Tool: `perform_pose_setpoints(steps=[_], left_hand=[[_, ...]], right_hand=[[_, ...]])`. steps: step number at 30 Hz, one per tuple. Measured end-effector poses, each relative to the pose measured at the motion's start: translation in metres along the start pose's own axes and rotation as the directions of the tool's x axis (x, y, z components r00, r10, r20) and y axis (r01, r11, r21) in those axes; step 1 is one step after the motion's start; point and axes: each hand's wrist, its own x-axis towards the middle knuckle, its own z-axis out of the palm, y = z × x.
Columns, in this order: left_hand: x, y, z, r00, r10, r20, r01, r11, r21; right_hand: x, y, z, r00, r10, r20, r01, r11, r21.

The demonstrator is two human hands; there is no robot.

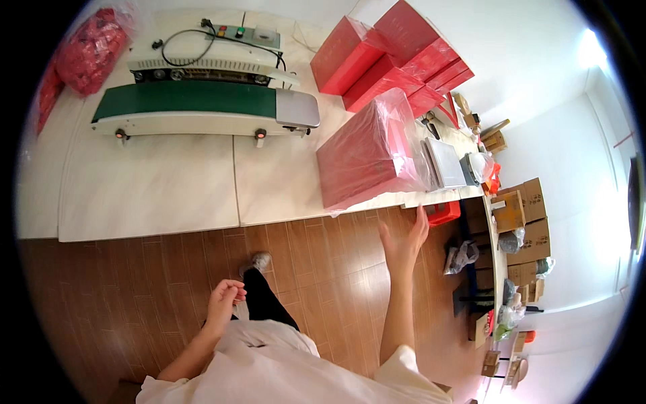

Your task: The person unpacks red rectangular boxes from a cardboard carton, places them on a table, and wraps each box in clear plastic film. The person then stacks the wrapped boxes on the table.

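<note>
The pinkish-red box (353, 165), loosely wrapped in wrinkled clear film (393, 111), stood on the pale table (155, 195) just beyond and to the left of the right hand (404, 246). That hand was spread wide, empty and touching nothing. The left hand (225, 301), well apart from it, was loosely curled; I could not tell whether it pinched anything small.

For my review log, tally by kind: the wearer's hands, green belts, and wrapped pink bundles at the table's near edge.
Left hand and right hand: 2
Green belt: 1
Pink bundle: 1
Total: 4
</note>
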Motion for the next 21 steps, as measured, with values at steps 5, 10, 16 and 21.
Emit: perform_pose_setpoints(steps=[5,10,16,21], left_hand=[[0.082,0.017,0.042,0.999,-0.034,0.022,0.034,0.999,0.0],[0.163,0.067,0.074,0.982,0.183,0.035,-0.184,0.983,0.021],[0.245,0.114,0.082,0.986,0.169,-0.016,-0.168,0.984,0.054],[0.339,0.119,0.131,0.954,0.165,0.25,-0.199,0.973,0.116]], right_hand=[[0.074,0.03,0.071,0.968,0.179,-0.178,-0.174,0.984,0.04],[0.05,0.074,0.143,0.868,0.411,-0.276,-0.401,0.911,0.097],[0.056,0.097,0.134,0.913,0.31,-0.264,-0.241,0.934,0.264],[0.008,0.085,0.145,0.82,0.559,-0.124,-0.372,0.685,0.626]])
